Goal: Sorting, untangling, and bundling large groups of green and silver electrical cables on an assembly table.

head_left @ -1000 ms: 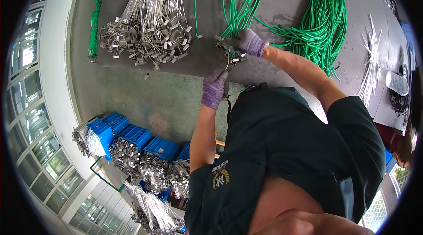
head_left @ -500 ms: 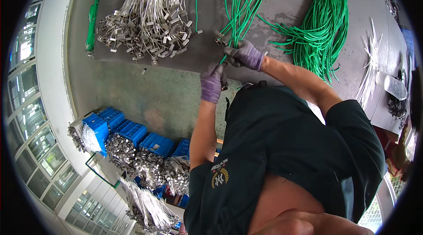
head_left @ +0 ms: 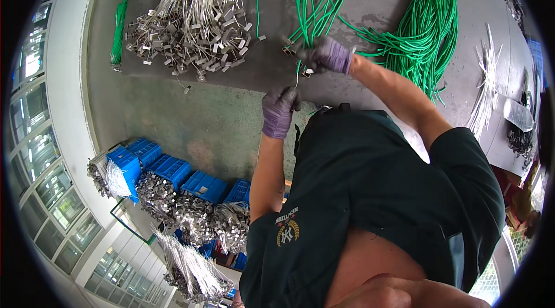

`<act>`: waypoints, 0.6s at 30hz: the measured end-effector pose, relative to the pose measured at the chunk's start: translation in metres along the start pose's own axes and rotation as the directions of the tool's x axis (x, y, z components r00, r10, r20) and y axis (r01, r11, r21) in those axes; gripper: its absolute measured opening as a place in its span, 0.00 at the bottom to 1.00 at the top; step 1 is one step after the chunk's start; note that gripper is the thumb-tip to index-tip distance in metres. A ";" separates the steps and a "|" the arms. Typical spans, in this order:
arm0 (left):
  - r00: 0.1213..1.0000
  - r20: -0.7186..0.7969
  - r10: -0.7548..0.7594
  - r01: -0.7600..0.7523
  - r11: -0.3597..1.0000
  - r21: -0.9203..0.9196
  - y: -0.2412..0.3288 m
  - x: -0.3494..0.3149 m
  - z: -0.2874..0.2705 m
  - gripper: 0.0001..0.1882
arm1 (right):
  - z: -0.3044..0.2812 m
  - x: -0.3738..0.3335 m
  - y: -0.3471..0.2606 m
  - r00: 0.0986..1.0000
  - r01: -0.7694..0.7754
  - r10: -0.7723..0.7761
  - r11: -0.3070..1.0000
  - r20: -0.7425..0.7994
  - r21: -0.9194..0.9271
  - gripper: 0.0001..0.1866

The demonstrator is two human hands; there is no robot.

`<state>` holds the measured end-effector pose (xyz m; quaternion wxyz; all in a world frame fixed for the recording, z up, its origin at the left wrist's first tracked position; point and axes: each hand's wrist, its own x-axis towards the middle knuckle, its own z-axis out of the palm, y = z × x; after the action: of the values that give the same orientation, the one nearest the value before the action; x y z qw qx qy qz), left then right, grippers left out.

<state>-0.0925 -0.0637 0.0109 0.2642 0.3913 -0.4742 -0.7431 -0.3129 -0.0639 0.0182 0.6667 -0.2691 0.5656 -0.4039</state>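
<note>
Gloved in purple-grey, my left hand (head_left: 279, 110) is closed just off the table's near edge. Its fingers pinch a thin silver wire (head_left: 297, 80), which runs up into the end of a green cable under the other hand. My right hand (head_left: 328, 55), in a matching glove, is closed over the near end of a small bunch of green cables (head_left: 315, 7). Small metal end pieces (head_left: 307, 72) show just below its fingers; more lie to its left. How many cables it grips is hidden.
On the grey table (head_left: 272, 65) lie a heap of silver wires with metal blocks (head_left: 191, 42) at left, a large green cable bundle (head_left: 430, 30) at right, and white strands (head_left: 487, 88) farther right. Blue crates (head_left: 205, 186) with metal-ended wires stand at lower left.
My left hand has drawn slightly down and away from the right, baring thin silver wire between them. My right hand has shifted a little right and up.
</note>
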 end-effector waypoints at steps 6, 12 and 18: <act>0.985 -0.173 0.002 -0.029 0.988 -0.152 0.006 0.013 0.009 0.11 | 0.007 -0.004 -0.015 0.993 -0.016 0.023 0.998 -0.115 0.059 0.15; 0.948 -0.319 -0.004 -0.112 0.932 -0.346 -0.006 0.022 0.014 0.12 | 0.023 -0.010 -0.001 0.990 -0.018 0.045 0.981 -0.136 0.194 0.14; 0.910 -0.412 -0.045 -0.083 0.954 -0.287 -0.007 0.036 0.035 0.12 | 0.034 -0.023 0.012 0.993 0.098 -0.087 0.986 -0.084 0.137 0.09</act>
<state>-0.1416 -0.0709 0.0013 0.4219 0.4906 -0.2938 -0.7036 -0.2776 -0.0416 0.0285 0.6422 -0.2313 0.5479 -0.4835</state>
